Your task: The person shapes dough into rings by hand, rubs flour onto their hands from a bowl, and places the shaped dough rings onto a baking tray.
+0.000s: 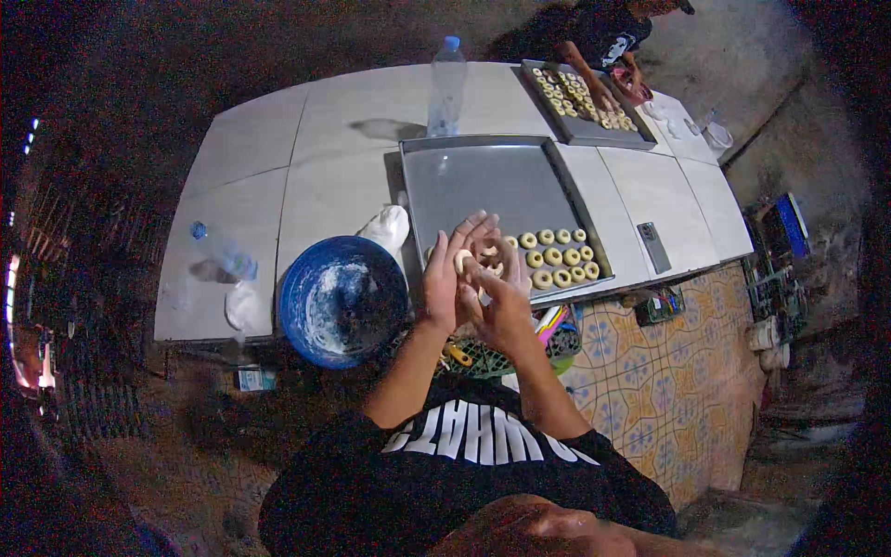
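My left hand (445, 283) is raised over the near edge of a grey metal tray (483, 181), its fingers pointing up and away. A pale dough ring (463, 263) lies against its palm and fingers. From the right, my right hand (503, 302) closes in on the same dough, with its fingers pressed to it; the fingertips are partly hidden. Several dough rings (553, 257) sit in rows at the tray's near right corner. Left of my hands stands a blue bowl (295, 302) with white powder inside, and a white lump (386, 227) rests between bowl and tray.
A clear bottle (447, 88) stands behind the tray; another bottle (227, 252) lies at the left near a white lump (243, 306). At the far right, a person (608, 46) reaches over a second tray (608, 135) of dough rings. A phone (653, 247) lies right of my tray.
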### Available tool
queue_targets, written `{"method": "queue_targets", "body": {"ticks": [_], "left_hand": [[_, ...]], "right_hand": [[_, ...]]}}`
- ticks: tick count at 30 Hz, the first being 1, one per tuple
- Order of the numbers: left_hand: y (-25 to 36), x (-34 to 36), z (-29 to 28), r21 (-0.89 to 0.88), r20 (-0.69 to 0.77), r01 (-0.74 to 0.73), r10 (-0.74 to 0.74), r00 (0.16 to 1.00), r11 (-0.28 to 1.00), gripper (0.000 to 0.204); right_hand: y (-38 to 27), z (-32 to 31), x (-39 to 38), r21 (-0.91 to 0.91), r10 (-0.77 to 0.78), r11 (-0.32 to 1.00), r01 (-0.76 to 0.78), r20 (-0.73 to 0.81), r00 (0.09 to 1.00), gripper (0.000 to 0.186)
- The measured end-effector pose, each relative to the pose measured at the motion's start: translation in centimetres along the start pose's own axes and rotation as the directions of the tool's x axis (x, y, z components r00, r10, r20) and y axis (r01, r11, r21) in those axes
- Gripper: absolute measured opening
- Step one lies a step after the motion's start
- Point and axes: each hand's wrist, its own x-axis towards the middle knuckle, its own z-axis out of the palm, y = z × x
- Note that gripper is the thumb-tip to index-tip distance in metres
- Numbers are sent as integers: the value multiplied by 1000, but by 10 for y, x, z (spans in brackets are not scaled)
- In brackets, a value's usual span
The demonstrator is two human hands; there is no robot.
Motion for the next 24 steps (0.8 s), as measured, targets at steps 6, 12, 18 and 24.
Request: {"method": "queue_targets", "body": {"ticks": [6, 12, 18, 24], "left_hand": [[7, 1, -12, 15, 0, -1, 1, 1000, 1000, 74], [10, -1, -17, 133, 53, -14, 7, 999, 991, 82], [14, -5, -25, 171, 14, -40, 38, 999, 985, 84], [30, -14, -18, 67, -83, -92, 98, 992, 993, 75]], "right_hand": [[-13, -6, -2, 3, -20, 1000, 19, 80, 997, 34], [-12, 2, -16, -81, 32, 996, -21, 133, 991, 29], [-12, 8, -9, 47, -21, 999, 15, 123, 992, 32], [-26, 12, -8, 73, -112, 993, 98, 211, 971, 35]]}}
